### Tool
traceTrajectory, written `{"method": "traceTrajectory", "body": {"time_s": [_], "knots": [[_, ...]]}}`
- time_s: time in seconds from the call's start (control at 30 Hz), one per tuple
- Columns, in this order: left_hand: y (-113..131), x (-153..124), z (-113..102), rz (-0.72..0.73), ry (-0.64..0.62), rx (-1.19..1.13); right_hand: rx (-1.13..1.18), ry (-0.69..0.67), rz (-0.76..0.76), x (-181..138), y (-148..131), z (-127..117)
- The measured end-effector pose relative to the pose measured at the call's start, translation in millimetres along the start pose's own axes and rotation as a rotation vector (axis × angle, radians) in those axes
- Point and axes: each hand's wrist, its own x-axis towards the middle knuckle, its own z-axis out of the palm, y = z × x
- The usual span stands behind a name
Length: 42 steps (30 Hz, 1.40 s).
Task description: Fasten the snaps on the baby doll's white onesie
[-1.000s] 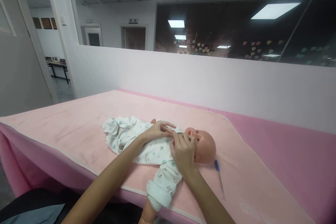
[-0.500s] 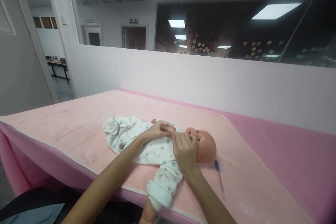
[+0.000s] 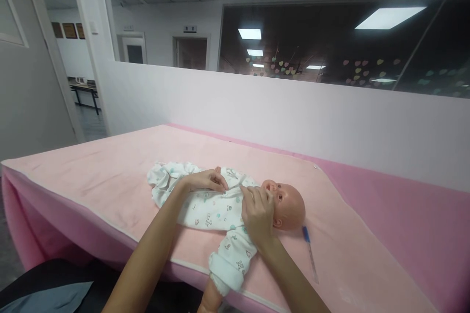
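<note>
A baby doll (image 3: 290, 205) lies on its back with its head to the right, dressed in a white patterned baby outfit (image 3: 211, 210). My left hand (image 3: 209, 180) rests over the middle of the outfit, its fingers pinched together on the front of the cloth. Near the doll's neck, my right hand (image 3: 258, 212) has its fingers curled and pressed on the upper edge of the outfit. A line of cloth looks drawn between the two hands. The doll's near arm, in a rolled sleeve (image 3: 233, 259), reaches over the table's front edge.
A pen with a blue cap (image 3: 310, 254) lies right of the doll's head. The table carries a light pink padded cover (image 3: 110, 181) over a darker pink cloth (image 3: 396, 200). Behind it stands a white low wall (image 3: 257, 107) with glass above.
My left hand has moved left and down the doll's front, away from my right hand. My right hand has stayed at the neck. The view has shifted slightly.
</note>
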Motion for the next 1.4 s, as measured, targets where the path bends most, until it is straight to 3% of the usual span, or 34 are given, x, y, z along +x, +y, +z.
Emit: {"method": "traceTrajectory", "body": {"time_s": [0.17,0.27,0.67,1.4], "knots": [[-12,3,0,0.001,-0.034,-0.009,0.069,-0.115,-0.219,12,-15,11],[-19,7,0,0.008,-0.044,-0.073,0.120,-0.148,-0.258,19,-21,21],[-12,5,1,-0.031,-0.038,-0.166,0.301,-0.142,-0.057,13,-21,24],[-10,3,1,-0.058,0.027,-0.169,0.350,-0.130,0.001,10,-20,26]]}}
